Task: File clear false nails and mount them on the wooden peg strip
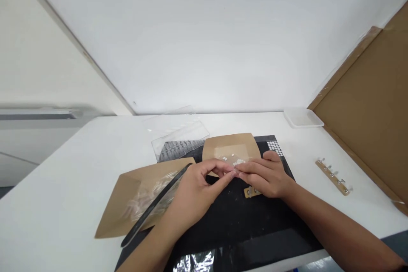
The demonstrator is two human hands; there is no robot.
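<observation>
My left hand (197, 191) and my right hand (264, 176) meet at the fingertips over the black mat (242, 225), close above a kraft paper tray (231, 146). Whether anything small sits between the fingertips is too hard to see. Several small white pieces (231, 159) lie on that tray, just beyond my fingers. A long black strip (153, 206) runs beside my left hand, across a second kraft paper tray (119, 206) holding clear plastic pieces (149, 197). A tan strip with metal parts (251, 192) lies under my right hand.
A clear plastic box (180, 140) stands at the back of the white table (63, 204). To the right lie a pinned tan strip (333, 177) and a sheet of white dots (276, 148). A white tray (302, 117) and a cardboard panel (366, 93) stand further back.
</observation>
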